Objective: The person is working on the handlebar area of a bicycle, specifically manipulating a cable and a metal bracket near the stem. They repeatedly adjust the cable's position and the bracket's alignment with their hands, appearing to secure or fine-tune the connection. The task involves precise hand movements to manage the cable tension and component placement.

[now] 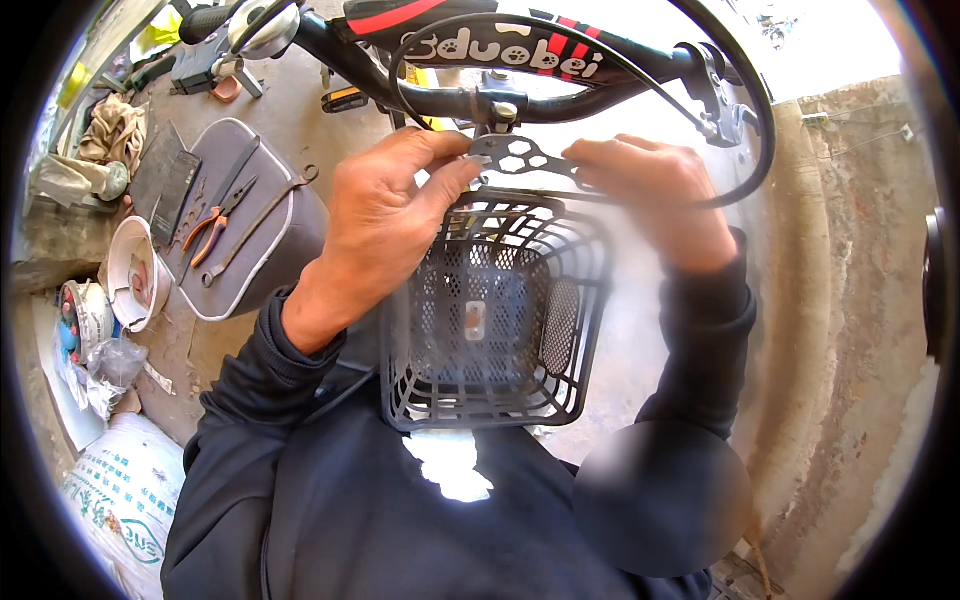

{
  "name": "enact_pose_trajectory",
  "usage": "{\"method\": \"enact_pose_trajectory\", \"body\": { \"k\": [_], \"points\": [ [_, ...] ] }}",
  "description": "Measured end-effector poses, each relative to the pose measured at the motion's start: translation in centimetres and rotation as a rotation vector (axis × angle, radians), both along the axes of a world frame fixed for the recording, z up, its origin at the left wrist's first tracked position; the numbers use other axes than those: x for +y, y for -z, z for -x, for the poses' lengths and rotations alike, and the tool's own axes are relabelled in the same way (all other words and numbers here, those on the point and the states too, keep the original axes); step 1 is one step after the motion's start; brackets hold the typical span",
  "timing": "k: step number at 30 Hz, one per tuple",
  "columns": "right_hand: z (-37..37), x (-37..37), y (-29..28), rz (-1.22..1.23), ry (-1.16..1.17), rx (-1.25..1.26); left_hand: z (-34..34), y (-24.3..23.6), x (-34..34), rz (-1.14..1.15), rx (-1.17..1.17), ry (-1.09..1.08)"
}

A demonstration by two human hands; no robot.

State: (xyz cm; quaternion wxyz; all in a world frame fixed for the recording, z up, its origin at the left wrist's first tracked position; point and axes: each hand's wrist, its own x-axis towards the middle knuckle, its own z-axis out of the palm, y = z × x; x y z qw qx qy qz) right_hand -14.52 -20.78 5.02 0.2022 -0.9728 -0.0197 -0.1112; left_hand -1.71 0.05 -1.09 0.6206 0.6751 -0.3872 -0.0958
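A flat grey multi-hole wrench (520,156) with hexagonal holes lies crosswise just below the stem of a bicycle handlebar (560,106). The thumb and fingers of my left hand (385,205) pinch its left end. At its other end are the curled fingers of my right hand (655,190), partly smeared by motion. Right below the wrench is a black plastic basket (397,400), its far rim close under both hands. The wrench and my fingers hide what lies behind them at the far rim.
Black brake cables (768,130) loop around the right hand. To the left, pliers (215,225) and a combination wrench (255,232) lie on a grey padded stool (290,240). A white bucket (150,262) stands beside it. A printed white sack (120,490) sits lower left; a wall (860,300) runs along the right.
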Motion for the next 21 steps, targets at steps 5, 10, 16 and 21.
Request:
{"method": "enact_pose_trajectory", "body": {
  "k": [5,10,16,21],
  "points": [
    [-0.8,0.4,0.1,-0.053,0.049,-0.058,-0.4,0.5,0.1,-0.011,0.166,0.036],
    [-1.0,1.2,-0.4,-0.277,0.139,-0.055,-0.7,0.7,0.0,-0.052,0.198,0.016],
    [-0.5,1.0,-0.5,-0.299,0.246,0.026,-0.7,0.8,0.0,-0.039,0.232,0.033],
    [-0.3,1.0,1.0,-0.256,0.223,-0.16,-0.7,0.5,-0.1,-0.078,-0.079,-0.036]
  ]
}}
